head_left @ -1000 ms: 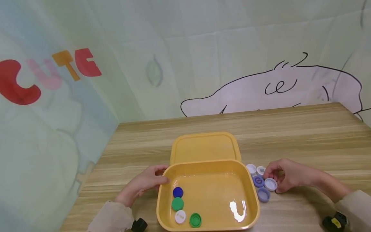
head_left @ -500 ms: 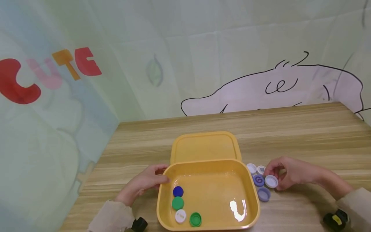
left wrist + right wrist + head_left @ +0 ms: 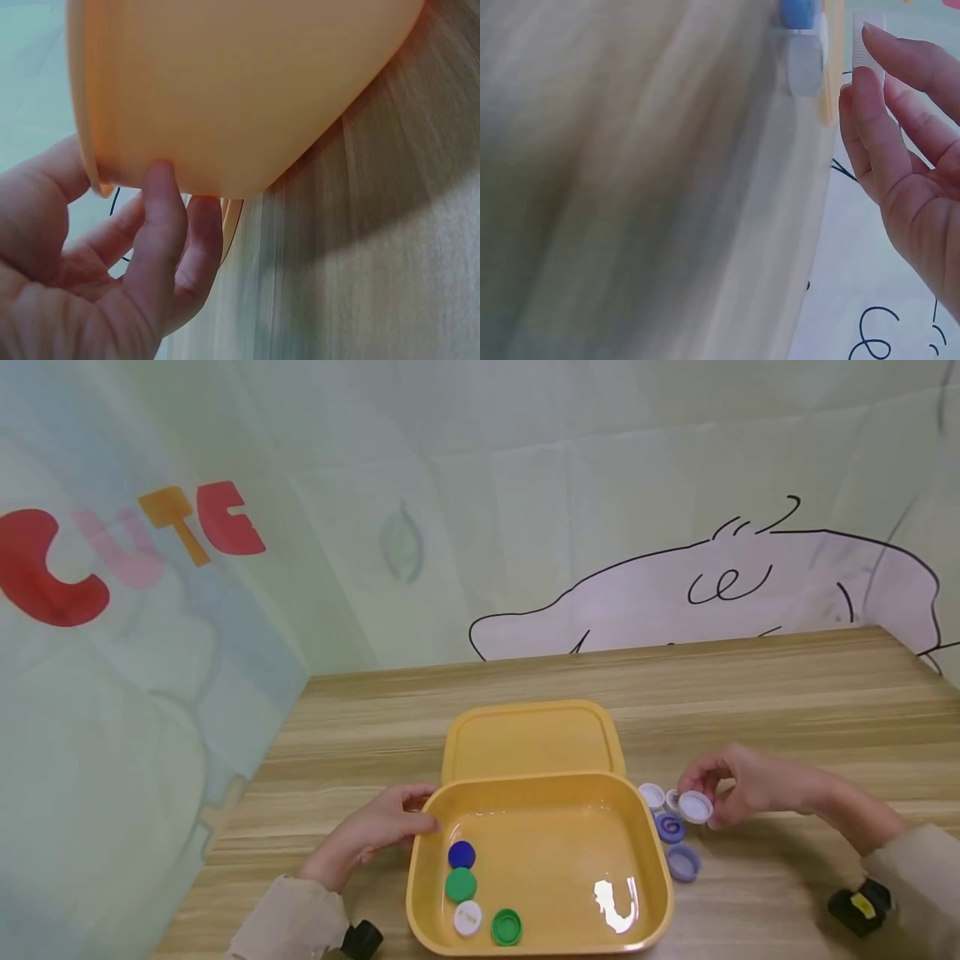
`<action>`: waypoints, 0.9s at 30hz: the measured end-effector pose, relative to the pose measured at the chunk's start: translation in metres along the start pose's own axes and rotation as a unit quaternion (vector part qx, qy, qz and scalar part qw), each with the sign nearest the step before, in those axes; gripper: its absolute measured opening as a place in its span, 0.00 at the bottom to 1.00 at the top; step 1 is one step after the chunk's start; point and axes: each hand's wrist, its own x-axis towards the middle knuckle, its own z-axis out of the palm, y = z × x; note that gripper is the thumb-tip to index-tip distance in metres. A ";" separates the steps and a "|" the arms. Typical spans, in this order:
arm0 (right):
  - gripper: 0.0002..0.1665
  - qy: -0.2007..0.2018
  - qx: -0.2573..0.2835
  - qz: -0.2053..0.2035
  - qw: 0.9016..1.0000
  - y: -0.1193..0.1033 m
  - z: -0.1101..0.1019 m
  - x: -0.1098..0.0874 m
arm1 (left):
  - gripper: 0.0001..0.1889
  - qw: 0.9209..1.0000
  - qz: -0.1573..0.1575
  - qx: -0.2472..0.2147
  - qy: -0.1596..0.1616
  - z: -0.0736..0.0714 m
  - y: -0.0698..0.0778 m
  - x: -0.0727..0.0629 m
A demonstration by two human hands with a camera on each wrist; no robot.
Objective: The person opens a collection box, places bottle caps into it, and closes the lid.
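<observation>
My left hand (image 3: 378,828) grips the left wall of a yellow plastic container (image 3: 555,860), thumb over the rim. In the left wrist view its fingers (image 3: 156,232) press on the wall's outside. My right hand (image 3: 750,785) pinches a white bottle cap (image 3: 695,807) at its edge, raised off the table with the hollow side showing. In the right wrist view the cap's ribbed side (image 3: 866,41) is visible between thumb and fingers. Below it lie a blue cap with a swirl (image 3: 670,827), a hollow bluish cap (image 3: 683,863), a white cap (image 3: 652,797) and another, partly hidden white cap (image 3: 672,799).
Inside the container at the left lie a dark blue cap (image 3: 461,855), a green cap (image 3: 461,885), a white cap (image 3: 468,918) and a hollow green cap (image 3: 507,927). A yellow lid (image 3: 532,739) lies behind. A printed cloth (image 3: 420,485) hangs behind the wooden table (image 3: 375,727).
My right hand has picked up the white cap from the group and moved it up and slightly left. My left hand and the container have stayed in place.
</observation>
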 end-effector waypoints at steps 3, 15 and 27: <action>0.19 0.001 -0.003 0.005 1.000 -0.003 -0.003 0.003 | 0.25 1.000 -0.002 0.001 0.001 0.000 0.000 0.000; 0.19 -0.006 -0.014 0.054 0.998 -0.023 -0.012 0.018 | 0.25 1.000 0.000 -0.004 -0.003 0.000 0.000 0.000; 0.17 -0.016 -0.036 0.050 0.998 -0.044 -0.017 0.040 | 0.26 1.000 -0.009 0.000 0.001 0.000 0.000 0.001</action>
